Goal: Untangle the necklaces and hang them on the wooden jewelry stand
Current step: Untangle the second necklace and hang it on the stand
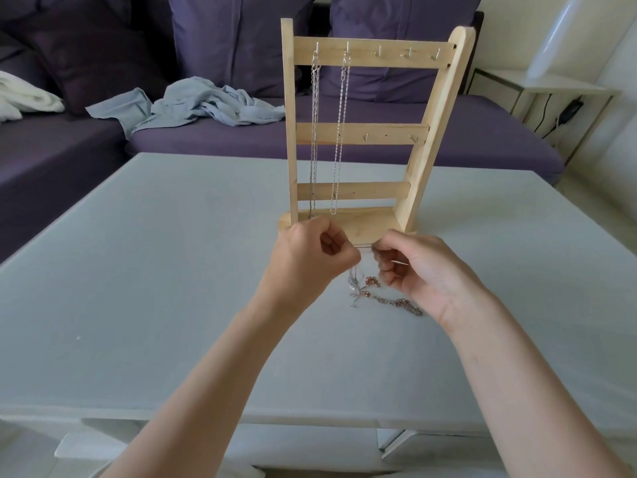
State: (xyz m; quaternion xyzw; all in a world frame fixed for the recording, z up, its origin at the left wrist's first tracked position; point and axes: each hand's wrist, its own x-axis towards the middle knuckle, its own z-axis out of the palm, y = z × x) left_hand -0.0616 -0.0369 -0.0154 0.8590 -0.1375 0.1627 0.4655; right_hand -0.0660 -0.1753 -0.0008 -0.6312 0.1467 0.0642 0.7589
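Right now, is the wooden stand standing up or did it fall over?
Standing up. The wooden jewelry stand sits on its flat base on the table, and two silver necklaces hang straight down from its top hooks.

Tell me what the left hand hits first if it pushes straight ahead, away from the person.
Probably the stand: its base lies just beyond the left hand, which pinches a thin chain. Depth is hard to judge from this one view.

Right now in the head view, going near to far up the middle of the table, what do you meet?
Tangled chains → left hand and right hand level, pinching a thin chain → stand with two hung necklaces → sofa.
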